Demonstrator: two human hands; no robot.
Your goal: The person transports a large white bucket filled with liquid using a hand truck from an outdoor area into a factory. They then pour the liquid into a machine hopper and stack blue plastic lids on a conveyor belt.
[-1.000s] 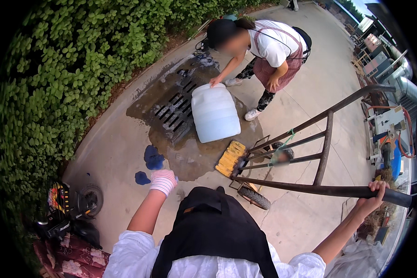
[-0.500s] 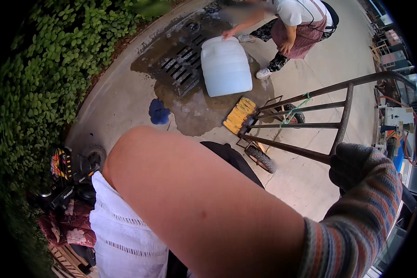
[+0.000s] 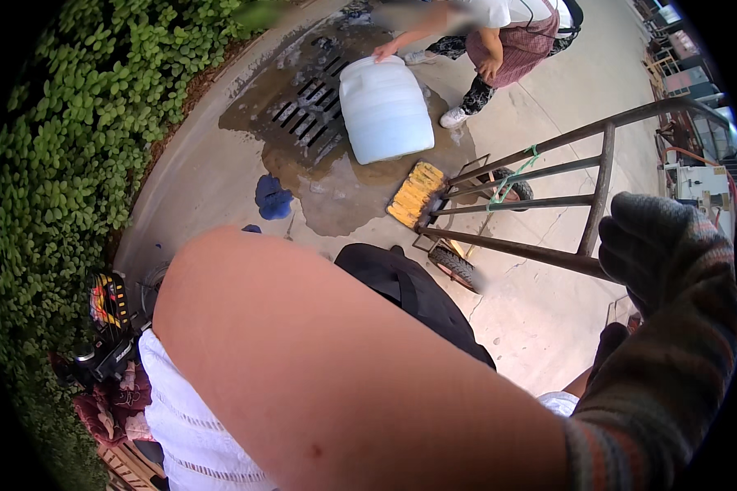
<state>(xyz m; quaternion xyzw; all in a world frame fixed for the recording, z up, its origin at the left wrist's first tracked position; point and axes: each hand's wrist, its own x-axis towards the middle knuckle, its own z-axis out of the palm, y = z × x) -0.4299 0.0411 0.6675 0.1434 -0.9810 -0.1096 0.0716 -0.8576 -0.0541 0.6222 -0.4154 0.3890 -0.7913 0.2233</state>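
A bare forearm is blocking most of the view, its hand hidden, while the gloved hand (image 3: 659,254) is hovering, fingers loosely curled, just beside the metal cart frame (image 3: 585,200).

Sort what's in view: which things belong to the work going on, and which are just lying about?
In use:
gloved hand, holding nothing
metal hand cart, nearest it
yellow corn cobs at the cart's foot
white jerrycan, touched by another person

Lying about:
blue cloth
drain grate
hedge
bags and tools
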